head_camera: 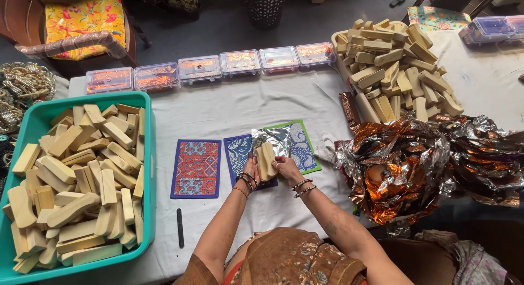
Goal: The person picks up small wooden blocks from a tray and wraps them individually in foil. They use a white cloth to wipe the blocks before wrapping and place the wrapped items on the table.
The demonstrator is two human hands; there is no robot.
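A tub full of wooden blocks sits at the table's left, a heap of blocks at the far right. Lidded boxes line the far edge. Patterned mats lie in the middle, crumpled foil to their right.

Two bare hands meet at arm's length, seen from above.

Both forearms reach forward and angle inward, so that the left hand and the right hand close in from either side on one pale wooden block (the one thing they grip between them). The left hand's fingers are curled against the block's left side, thumb side up; the right hand's fingers wrap its right side, palm turned toward the left hand. Bangles ring each wrist just behind the hands. The right forearm runs back and to the right; the left runs nearly straight back.
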